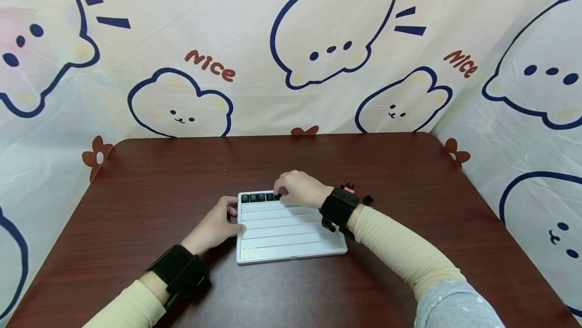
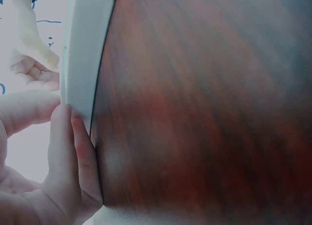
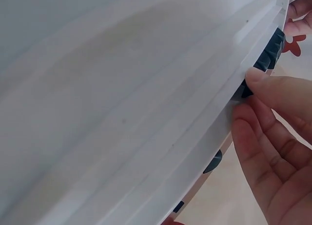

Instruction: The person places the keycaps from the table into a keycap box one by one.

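White ridged keycap tray (image 1: pixel 291 233), on the wood-grain table (image 1: pixel 386 158) — likely light, stiff plastic, best held by its rim; left hand (image 1: pixel 219 226) grips its left edge; black keycaps (image 1: pixel 253 198), far row — probably hard, slick, best taken by opposite sides; right hand (image 1: pixel 302 189) pinches one, fingers close.

At right, the right hand (image 3: pixel 279 147) pinches a small black block (image 3: pixel 246 92) on a ridged white tray (image 3: pixel 117 108) filling the left.
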Available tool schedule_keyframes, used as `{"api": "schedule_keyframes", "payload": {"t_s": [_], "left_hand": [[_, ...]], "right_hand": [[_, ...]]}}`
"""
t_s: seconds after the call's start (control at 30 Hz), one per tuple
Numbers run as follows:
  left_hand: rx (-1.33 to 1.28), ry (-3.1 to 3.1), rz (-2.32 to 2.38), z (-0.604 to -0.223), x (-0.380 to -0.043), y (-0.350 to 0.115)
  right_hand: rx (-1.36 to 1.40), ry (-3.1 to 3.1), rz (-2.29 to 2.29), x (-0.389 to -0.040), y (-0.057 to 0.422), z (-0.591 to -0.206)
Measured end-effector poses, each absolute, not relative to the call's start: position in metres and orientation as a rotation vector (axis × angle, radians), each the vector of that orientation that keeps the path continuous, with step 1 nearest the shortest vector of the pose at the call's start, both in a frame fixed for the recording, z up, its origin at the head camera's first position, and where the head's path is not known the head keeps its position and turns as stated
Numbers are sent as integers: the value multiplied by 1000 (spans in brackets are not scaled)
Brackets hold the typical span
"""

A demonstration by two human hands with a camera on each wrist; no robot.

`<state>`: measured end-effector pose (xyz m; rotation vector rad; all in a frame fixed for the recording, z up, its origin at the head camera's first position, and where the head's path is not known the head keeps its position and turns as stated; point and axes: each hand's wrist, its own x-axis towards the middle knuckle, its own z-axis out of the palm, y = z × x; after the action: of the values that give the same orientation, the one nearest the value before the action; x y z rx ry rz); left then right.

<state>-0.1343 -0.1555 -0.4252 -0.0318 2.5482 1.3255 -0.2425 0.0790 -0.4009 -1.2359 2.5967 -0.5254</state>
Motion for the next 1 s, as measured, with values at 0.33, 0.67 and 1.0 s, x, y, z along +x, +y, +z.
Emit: {"api": "schedule_keyframes", "payload": {"t_s": [0.33,0.67,1.0], "left_hand": [[-36,2549,1316,-425,-134,-155],[-29,2543,1315,-425,-134,-156],[-24,2545,1315,-426,-134,-156]], "right_hand": [[-1249,2595,-553,-242,82,-402],[-1265,2595,-559,-244,88,-402],[-1236,2619,-562,-248,113,-392]]}}
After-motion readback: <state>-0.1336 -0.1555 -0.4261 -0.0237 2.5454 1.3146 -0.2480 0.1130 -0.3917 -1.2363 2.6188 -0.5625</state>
